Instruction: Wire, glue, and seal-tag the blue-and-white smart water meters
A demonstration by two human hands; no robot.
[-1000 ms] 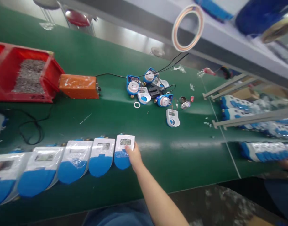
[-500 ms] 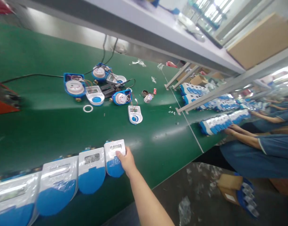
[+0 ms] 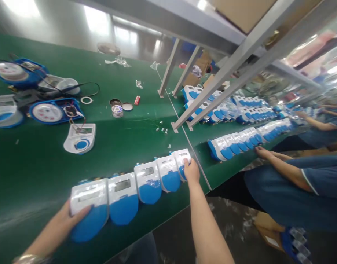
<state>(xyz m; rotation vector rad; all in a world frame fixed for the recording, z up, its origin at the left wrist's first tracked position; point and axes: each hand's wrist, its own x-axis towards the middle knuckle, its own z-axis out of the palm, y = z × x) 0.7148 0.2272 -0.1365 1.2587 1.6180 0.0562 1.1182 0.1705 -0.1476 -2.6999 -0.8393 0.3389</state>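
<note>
Several blue-and-white water meters stand side by side in a row along the near side of the green bench. My left hand grips the meter at the left end, its thumb lying over the front and the fingers round the side. At the opposite end, my right hand is closed on the last meter, thumb on its white face. The meters between touch each other, squeezed between both hands. Clear plastic film shines on some covers.
Opened meters with wires and a detached cover lie at the left. A solder spool and small white connectors sit mid-bench. Metal shelf legs rise beyond. At right, a co-worker's hand touches another meter row.
The row of meters has slid to the right along the bench, close to the white line. My left hand has come into view on its left end. The view has shifted to the right.
</note>
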